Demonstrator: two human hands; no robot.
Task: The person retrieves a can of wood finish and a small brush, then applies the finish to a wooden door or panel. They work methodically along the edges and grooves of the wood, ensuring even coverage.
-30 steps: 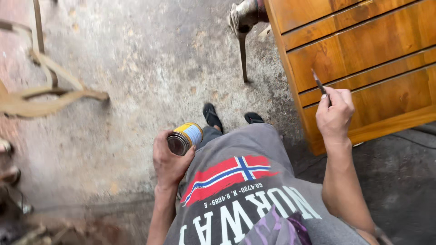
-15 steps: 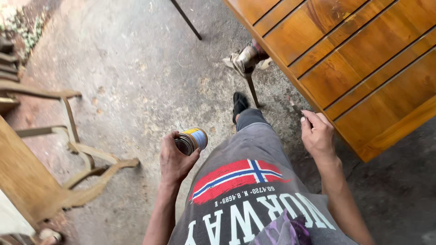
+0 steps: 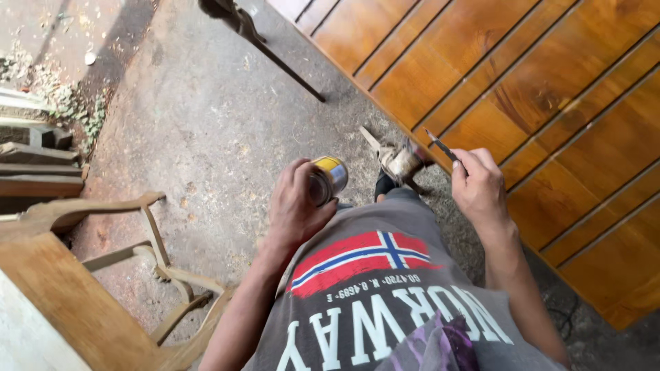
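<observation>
My left hand grips a small yellow and blue tin can, held out in front of my grey printed shirt. My right hand pinches a thin dark tool, which looks like a small brush or blade. Its tip points up and left toward the varnished wooden panel. That panel is orange-brown with dark grooved lines and fills the upper right of the view. The tool's tip lies just over the panel's lower edge; contact cannot be made out.
A bare wooden chair frame with curved legs stands at lower left on the concrete floor. Timber pieces lie at far left. A thin dark metal leg slants across the top. A dirty object sits near my shoe.
The view has swung so the panel fills more of the upper right and the chair frame has come into view. Both hands have risen in the frame, and the can has tilted nearer the tool hand.
</observation>
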